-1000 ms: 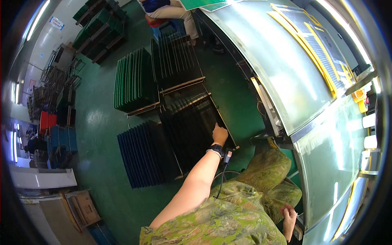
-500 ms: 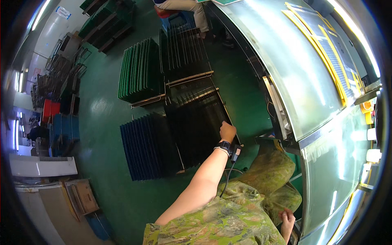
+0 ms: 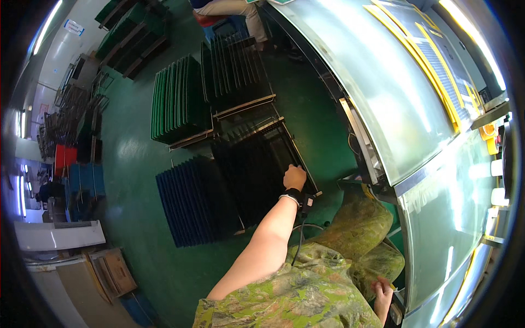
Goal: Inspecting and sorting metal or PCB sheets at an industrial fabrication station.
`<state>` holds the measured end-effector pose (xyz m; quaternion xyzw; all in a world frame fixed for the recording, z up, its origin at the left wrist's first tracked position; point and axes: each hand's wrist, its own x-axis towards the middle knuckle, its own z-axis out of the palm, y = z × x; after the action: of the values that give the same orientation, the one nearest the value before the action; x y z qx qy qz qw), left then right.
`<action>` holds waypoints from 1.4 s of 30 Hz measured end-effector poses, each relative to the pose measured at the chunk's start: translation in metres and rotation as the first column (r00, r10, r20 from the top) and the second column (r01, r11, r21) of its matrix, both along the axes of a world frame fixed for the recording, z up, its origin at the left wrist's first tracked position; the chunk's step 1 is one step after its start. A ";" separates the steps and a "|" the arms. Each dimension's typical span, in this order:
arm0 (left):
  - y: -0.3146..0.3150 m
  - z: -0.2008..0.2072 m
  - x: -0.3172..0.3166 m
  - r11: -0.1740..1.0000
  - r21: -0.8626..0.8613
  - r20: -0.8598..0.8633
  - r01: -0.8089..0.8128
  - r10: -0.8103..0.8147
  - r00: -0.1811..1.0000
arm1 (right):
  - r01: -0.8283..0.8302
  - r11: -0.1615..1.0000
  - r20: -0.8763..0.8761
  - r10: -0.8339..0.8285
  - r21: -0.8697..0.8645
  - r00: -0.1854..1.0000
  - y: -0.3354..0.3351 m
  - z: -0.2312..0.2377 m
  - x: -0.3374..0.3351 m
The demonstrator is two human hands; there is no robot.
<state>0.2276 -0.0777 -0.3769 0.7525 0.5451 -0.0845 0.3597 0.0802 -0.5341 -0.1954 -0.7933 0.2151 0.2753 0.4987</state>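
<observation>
My left hand reaches over a low black slotted rack on the floor, near its right rail. Its fingers are curled closed, and what they grip, if anything, is lost in the dark. A dark watch and a small black device with a cable are at that wrist. Dark upright panels fill the rack to the left of the hand. Low beside my camouflage-clad leg, my right hand has its fingers bent together; anything between them is too small to name.
Blue panels stand left of the rack, green panels behind. Another rack of dark panels is farther off. A glossy metal worktable runs along the right, with yellow-edged frames on it. A seated person is at the far end.
My left hand has shifted slightly left over the rack, away from its right rail. The whole view has drifted a little. The right hand stays low by my leg.
</observation>
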 end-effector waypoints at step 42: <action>-0.006 -0.046 -0.025 0.966 0.014 -0.172 0.259 -0.253 0.952 | 0.035 0.999 -0.013 -0.035 -0.033 0.999 0.017 0.008 -0.010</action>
<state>0.2029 -0.0834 -0.4225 0.8135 0.4729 -0.1840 0.2843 0.0698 -0.5174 -0.1877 -0.7955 0.2369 0.2684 0.4890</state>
